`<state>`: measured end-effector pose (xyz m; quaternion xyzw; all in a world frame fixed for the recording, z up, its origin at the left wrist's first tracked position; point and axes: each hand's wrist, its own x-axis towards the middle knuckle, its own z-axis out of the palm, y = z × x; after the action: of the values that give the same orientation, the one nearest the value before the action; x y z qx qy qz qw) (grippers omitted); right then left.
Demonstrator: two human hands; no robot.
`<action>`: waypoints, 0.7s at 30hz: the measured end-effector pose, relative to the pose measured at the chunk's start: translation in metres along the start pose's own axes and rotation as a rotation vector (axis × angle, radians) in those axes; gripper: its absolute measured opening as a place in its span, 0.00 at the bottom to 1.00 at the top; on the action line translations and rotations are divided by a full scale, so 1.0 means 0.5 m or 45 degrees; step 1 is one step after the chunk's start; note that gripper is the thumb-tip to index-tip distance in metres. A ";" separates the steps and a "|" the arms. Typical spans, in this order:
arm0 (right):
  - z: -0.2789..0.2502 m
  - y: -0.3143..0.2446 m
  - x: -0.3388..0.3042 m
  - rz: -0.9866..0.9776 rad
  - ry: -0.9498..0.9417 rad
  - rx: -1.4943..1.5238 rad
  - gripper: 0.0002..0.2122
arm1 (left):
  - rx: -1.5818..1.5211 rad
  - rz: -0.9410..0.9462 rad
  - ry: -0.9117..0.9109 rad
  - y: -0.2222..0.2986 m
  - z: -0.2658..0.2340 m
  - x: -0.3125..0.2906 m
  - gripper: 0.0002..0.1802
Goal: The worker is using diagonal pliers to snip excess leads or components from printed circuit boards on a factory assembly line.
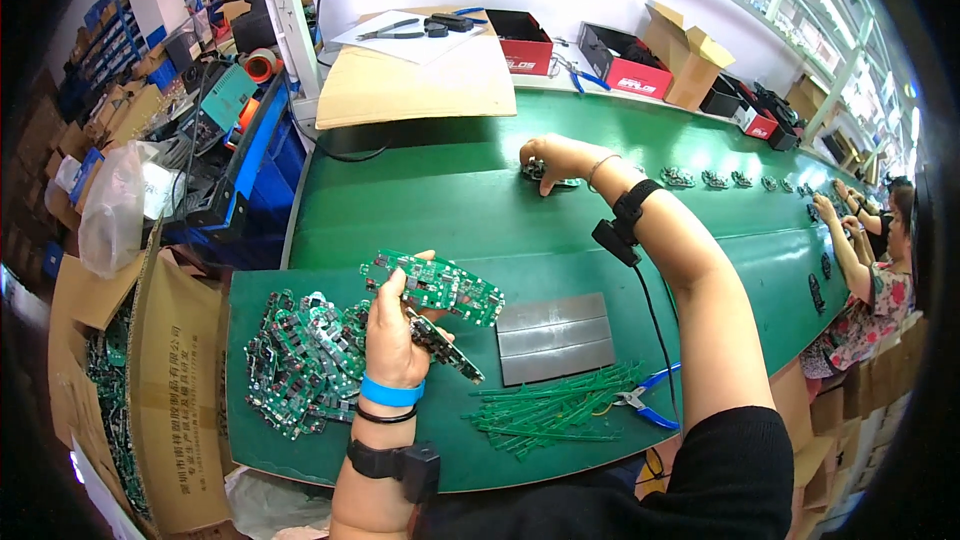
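My left hand (393, 340) is closed around a few green circuit boards (445, 288), held above the near green tabletop; one board fans out flat, another tilts below it. To its left lies a heap of similar boards (305, 360). Farther out, my right hand (550, 158) reaches over the green belt, its fingers curled down onto a circuit board (535, 172) that they partly hide. Between my arms rest a grey metal plate (553, 338), a bundle of thin green board strips (545, 415) and blue-handled cutters (650, 402).
A row of boards (715, 179) runs along the belt toward a co-worker (865, 280) at the right. A cardboard sheet (415, 90) carrying tools juts over the belt's far left. Red and black boxes (625, 60) line the back. An open carton (180, 400) stands at the left.
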<state>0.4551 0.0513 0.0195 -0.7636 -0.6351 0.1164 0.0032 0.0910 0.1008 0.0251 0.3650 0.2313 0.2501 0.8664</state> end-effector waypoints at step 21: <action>-0.067 -0.280 -0.120 -0.098 -0.147 1.204 0.20 | -0.254 0.153 -0.005 -0.004 -0.007 0.000 0.22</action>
<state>0.3158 0.0251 0.0839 -0.6466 -0.5396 0.4346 0.3193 0.0894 0.1015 0.0214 0.2905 0.1813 0.3228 0.8824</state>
